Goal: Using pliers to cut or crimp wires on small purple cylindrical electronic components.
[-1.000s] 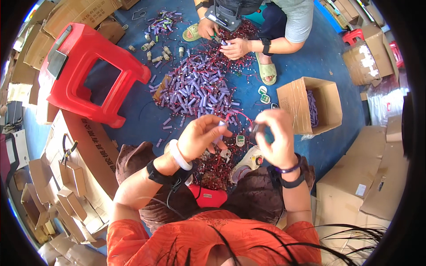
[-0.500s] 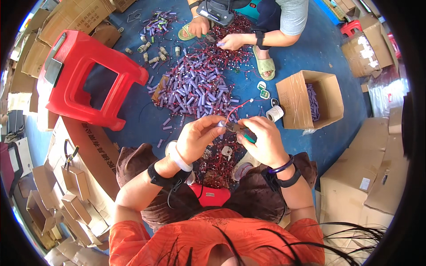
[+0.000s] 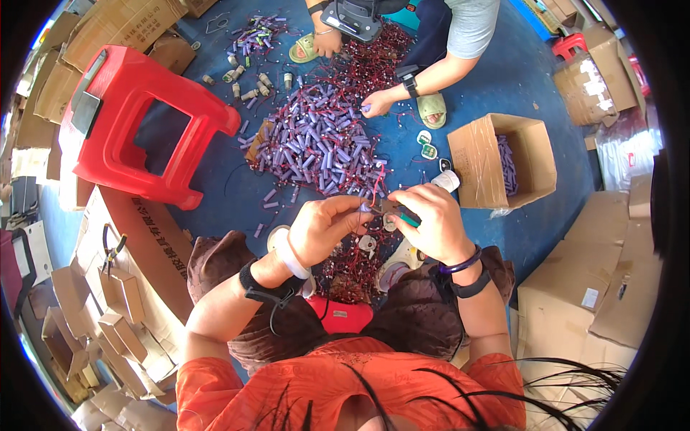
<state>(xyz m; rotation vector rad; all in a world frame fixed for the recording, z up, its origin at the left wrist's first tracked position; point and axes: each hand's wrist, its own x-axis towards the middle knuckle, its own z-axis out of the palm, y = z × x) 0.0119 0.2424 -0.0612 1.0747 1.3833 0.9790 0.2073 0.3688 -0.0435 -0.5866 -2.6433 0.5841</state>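
Observation:
My left hand (image 3: 316, 230) pinches a small purple battery cell (image 3: 365, 207) between thumb and fingers. A thin red wire (image 3: 378, 181) rises from the cell's end. In my right hand (image 3: 437, 221) is a pair of pliers (image 3: 407, 218) with green handles, their jaws pointing at the cell. Whether the jaws touch the wire, I cannot tell. Just beyond my hands spreads a big heap of purple battery cells (image 3: 316, 140). Below them, between my feet, lies a tangle of red wires (image 3: 345, 271) with small white connectors.
Across the heap a co-worker's hand (image 3: 376, 105) holds a purple cell; the other hand (image 3: 328, 42) is lowered beside a sandal. An open carton (image 3: 471, 161) with purple cells stands right, beside a white roll (image 3: 447, 180). At left are a red stool (image 3: 205, 115) and black-handled pliers (image 3: 113, 253) on cardboard.
My right hand and its pliers have shifted slightly right, away from the cell. The wire now stands more upright. The co-worker's hands have parted, one coming nearer the heap's edge.

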